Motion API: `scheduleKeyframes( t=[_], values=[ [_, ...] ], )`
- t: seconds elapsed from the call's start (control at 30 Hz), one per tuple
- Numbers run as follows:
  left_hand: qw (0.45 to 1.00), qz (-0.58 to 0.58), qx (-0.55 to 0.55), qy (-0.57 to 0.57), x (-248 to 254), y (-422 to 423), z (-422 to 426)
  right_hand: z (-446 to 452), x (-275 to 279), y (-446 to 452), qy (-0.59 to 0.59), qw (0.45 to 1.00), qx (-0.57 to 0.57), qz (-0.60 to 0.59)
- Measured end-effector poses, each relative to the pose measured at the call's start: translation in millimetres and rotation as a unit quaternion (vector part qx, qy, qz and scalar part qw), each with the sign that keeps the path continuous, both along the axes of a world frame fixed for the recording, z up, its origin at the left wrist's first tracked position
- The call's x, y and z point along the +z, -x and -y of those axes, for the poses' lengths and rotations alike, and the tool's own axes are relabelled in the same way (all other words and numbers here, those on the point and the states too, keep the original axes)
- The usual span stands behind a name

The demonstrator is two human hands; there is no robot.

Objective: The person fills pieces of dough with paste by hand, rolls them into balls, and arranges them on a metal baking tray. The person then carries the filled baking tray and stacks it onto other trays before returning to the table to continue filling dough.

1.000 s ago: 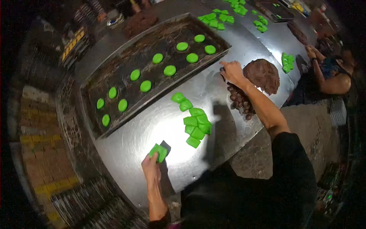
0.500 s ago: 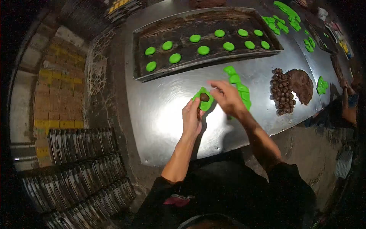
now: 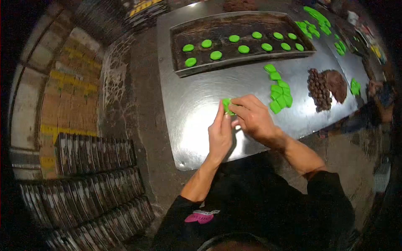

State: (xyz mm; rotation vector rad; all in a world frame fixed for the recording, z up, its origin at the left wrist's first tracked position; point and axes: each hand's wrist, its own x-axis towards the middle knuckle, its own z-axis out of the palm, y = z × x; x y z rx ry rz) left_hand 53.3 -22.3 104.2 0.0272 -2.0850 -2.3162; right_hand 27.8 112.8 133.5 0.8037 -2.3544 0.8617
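Observation:
My left hand (image 3: 220, 136) holds a small piece of bright green dough (image 3: 226, 103) above the metal table. The fingers of my right hand (image 3: 256, 119) close on the same dough from the right, so most of it is covered. No brown ball shows in the dough at this moment. To the right of my right hand lie cut green dough pieces (image 3: 280, 95), bunched in an uneven strip. Farther right is a cluster of brown balls (image 3: 319, 91), touching a lump of brown paste (image 3: 337, 85).
A large dark tray (image 3: 247, 64) spans the table's far side, with several flattened green rounds (image 3: 243, 49) inside. More green dough (image 3: 317, 19) lies at the far right, where another person's arm (image 3: 372, 88) shows. Stacked dark metal trays (image 3: 96, 154) stand on the left.
My right hand has come left and down onto the dough held in my left hand. The brown ball that showed on the dough is now hidden. The view has shifted.

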Motion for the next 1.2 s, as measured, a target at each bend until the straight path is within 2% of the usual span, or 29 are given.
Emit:
scheduleKeyframes(
  t=[0.03,0.07,0.1,0.17,0.2,0.27,0.3,0.37,0.4,0.43,0.5,0.53,0.57,0.63,0.67,0.7,0.77,0.83,0.9,0.93,0.97,1.03,1.07,1.1,1.13,1.17,1.2],
  values=[
    [0.998,-0.034,0.014,0.049,4,-1,5,-3,9,3,0.021,0.998,0.053,0.013],
    [0.975,-0.15,0.053,0.153,-10,6,12,-4,9,8,0.037,0.996,0.076,0.027],
    [0.96,-0.198,0.07,0.183,-12,13,17,-2,17,6,0.04,0.996,0.068,0.029],
    [0.978,-0.169,0.081,0.095,-12,26,14,3,41,7,0.108,0.95,0.031,0.292],
    [0.977,-0.169,0.084,0.095,-6,30,9,4,39,12,0.116,0.977,0.02,0.176],
    [0.994,-0.051,0.063,-0.08,15,38,-8,-1,30,24,0.122,0.978,0.049,0.163],
    [0.993,-0.049,0.07,-0.082,21,42,-12,-3,25,27,0.134,0.976,0.073,0.156],
    [0.995,0.023,0.006,-0.094,26,52,-18,-13,16,27,0.109,0.982,0.082,0.13],
    [0.994,0.074,0.021,-0.083,17,57,-22,-18,10,24,0.088,0.987,0.083,0.102],
    [0.993,0.078,0.028,-0.082,8,63,-26,-21,5,21,0.089,0.986,0.089,0.107],
    [0.996,0.065,0.053,-0.017,1,74,-39,-32,-6,20,0.1,0.987,0.082,0.1],
    [0.987,0.159,0.013,0.031,14,74,-43,-41,-14,32,0.076,0.99,0.088,0.082],
    [0.986,0.164,0.015,0.032,9,76,-48,-48,-17,39,0.078,0.989,0.089,0.088],
    [0.996,0.014,0.093,0.007,0,83,-59,-57,-9,54,0.125,0.96,0.086,0.236],
    [0.997,0.003,0.079,-0.021,1,82,-60,-59,-8,62,0.177,0.948,0.09,0.248],
    [0.996,0.0,0.085,-0.018,1,82,-59,-57,-2,69,0.178,0.948,0.096,0.245],
    [0.996,0.079,0.038,-0.029,0,80,-53,-50,10,76,0.191,0.943,0.06,0.266],
    [0.996,0.07,0.062,-0.013,-2,83,-51,-45,-5,80,0.152,0.952,0.096,0.247],
    [0.993,0.066,0.096,0.016,-9,82,-47,-36,-19,72,0.084,0.982,0.111,0.128],
    [0.99,0.096,0.104,0.013,-15,81,-43,-28,-11,58,0.002,0.987,0.099,0.124],
    [0.99,0.1,0.1,0.007,-19,74,-42,-25,-14,47,0.016,0.989,0.114,0.095],
    [0.946,0.226,0.099,-0.208,-16,51,-43,-24,-27,21,-0.014,0.986,0.127,0.104],
    [0.937,0.296,-0.004,-0.184,-21,34,-31,-28,-33,8,0.013,0.973,0.135,0.188],
    [0.93,0.292,-0.057,-0.216,-59,18,-28,-35,-40,-2,0.042,0.951,0.141,0.271],
    [0.928,0.324,-0.118,-0.141,-67,7,-23,-41,-58,-8,-0.081,0.961,0.144,0.221],
    [0.916,0.354,-0.179,-0.065,-75,-5,-12,-47,-72,-17,-0.169,0.938,0.137,0.271],
    [0.941,0.301,-0.158,-0.002,-97,-19,-3,-54,-97,-29,-0.2,0.939,0.126,0.249]
  ],
)
